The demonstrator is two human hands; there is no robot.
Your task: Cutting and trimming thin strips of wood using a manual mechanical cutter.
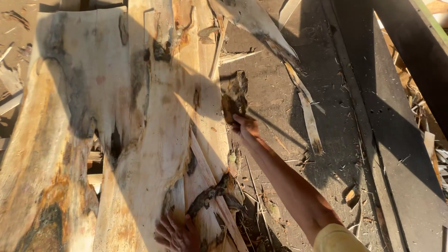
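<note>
My right hand (245, 125) reaches forward with a bare forearm and grips a dark, rough chunk of bark (235, 96) at the right edge of a stack of pale sawn wood slabs (140, 116). My left hand (176, 233) lies flat, fingers spread, on the near end of a slab at the bottom of the view. A dark strip of bark (212, 192) clings to the slab edge just right of that hand.
Loose offcut strips (310, 119) and splinters lie on the dusty ground (326, 158) to the right. A dark flat beam (396, 140) runs diagonally at far right, with wood scraps (434, 154) beyond it. Long shadows cross the slabs.
</note>
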